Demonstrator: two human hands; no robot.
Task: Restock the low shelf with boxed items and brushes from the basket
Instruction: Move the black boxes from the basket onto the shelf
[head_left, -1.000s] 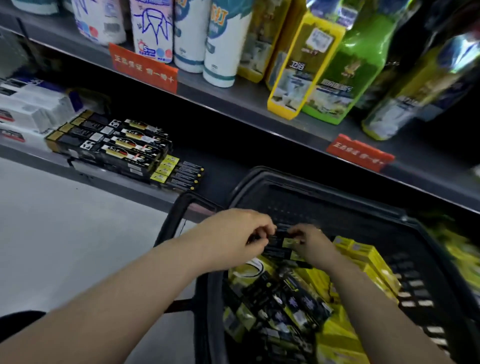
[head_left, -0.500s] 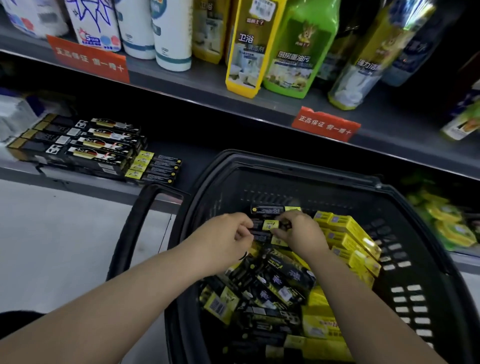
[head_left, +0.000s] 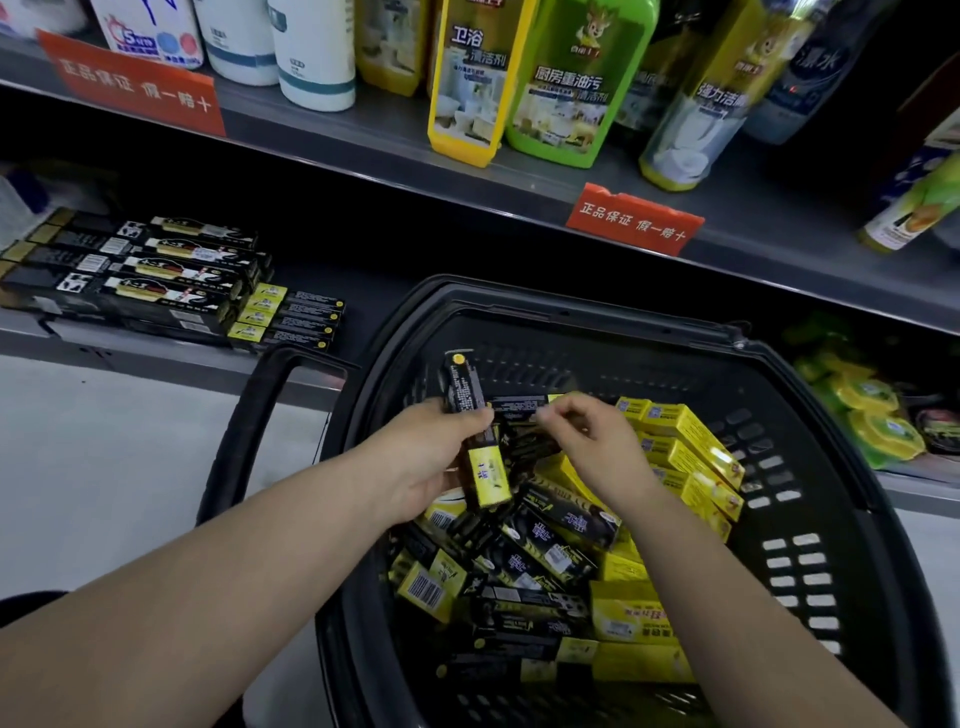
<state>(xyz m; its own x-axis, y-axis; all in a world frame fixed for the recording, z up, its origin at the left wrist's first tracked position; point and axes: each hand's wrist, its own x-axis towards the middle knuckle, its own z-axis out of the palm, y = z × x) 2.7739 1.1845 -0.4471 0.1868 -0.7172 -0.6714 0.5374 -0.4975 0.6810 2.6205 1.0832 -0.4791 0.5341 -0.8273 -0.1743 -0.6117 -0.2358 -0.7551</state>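
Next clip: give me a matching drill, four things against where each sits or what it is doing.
1. left hand
2. right hand
3. green bottle
4. yellow boxes

A. on the upper shelf
B. in the basket, right side
C. grips a black-and-yellow box stood on end
D. pinches a black box held level

Pairs: 1-C, 2-D, 3-A, 4-B

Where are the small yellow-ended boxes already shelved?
Head view, left side: the small boxes sit on the low shelf against the long black boxes' right end, left of the basket.
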